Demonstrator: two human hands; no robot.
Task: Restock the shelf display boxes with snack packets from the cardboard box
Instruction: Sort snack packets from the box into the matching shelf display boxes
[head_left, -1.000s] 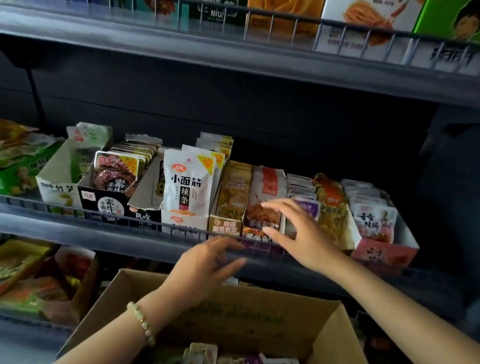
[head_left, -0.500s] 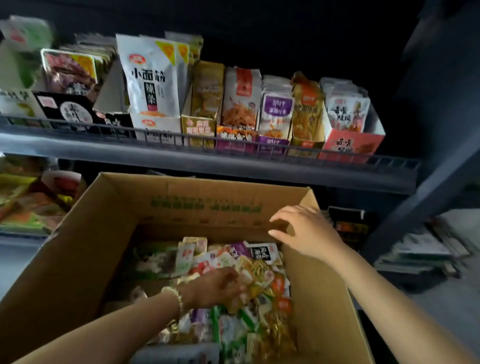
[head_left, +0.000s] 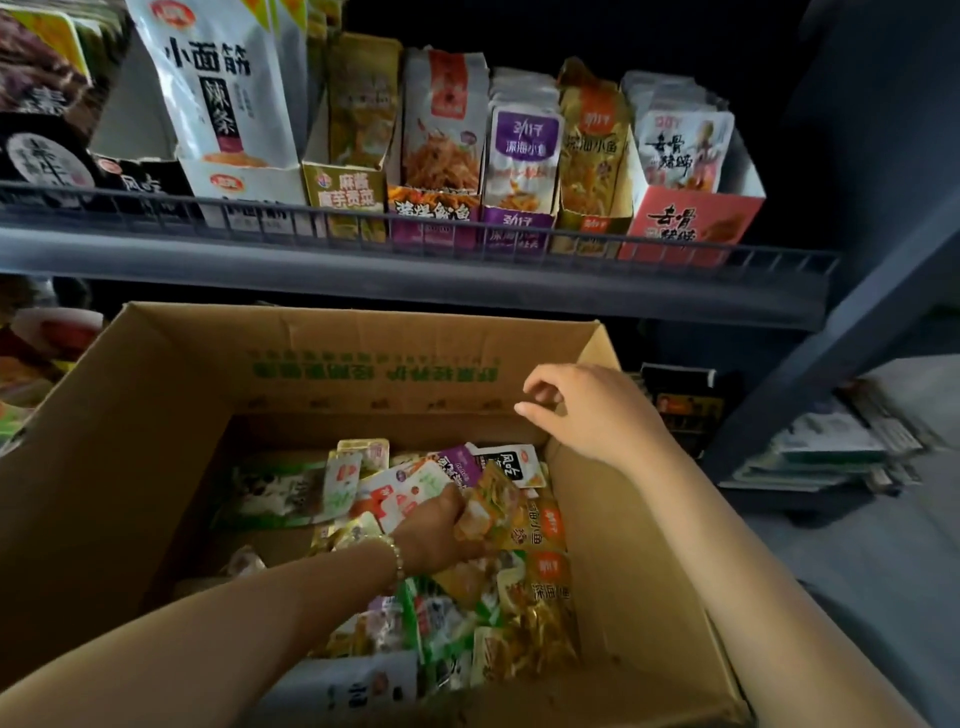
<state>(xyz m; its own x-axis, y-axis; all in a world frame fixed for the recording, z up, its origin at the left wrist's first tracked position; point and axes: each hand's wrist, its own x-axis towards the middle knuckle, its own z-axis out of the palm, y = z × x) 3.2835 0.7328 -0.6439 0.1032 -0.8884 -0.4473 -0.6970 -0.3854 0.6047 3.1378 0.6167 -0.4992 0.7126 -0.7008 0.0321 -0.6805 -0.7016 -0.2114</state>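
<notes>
**A:** What has changed?

**B:** Both hands have left the shelf (head_left: 415, 280). The left hand (head_left: 441, 525) is now down inside the cardboard box (head_left: 156, 415), fingers curled round a yellow packet (head_left: 493, 512) on top of the snack packets (head_left: 524, 613).

**A:** And the other?

**B:** The right hand (head_left: 587, 415) hovers over the box's far right corner, loosely curled, holding nothing. Beyond the box, the display boxes (head_left: 519, 221) wait, so I'd say picking is starting.

Cardboard box (head_left: 156, 415): brown, open-topped, green print on the far inner wall just beyond the right hand (head_left: 597, 410) fingers (head_left: 537, 388).
Snack packets (head_left: 524, 603): loose mixed heap inside, under and around the left hand (head_left: 436, 530) fingers (head_left: 454, 506), which curl on a yellow packet (head_left: 491, 512).
Shelf display boxes (head_left: 691, 221): upright row, stocked, above and beyond all fingers.
</notes>
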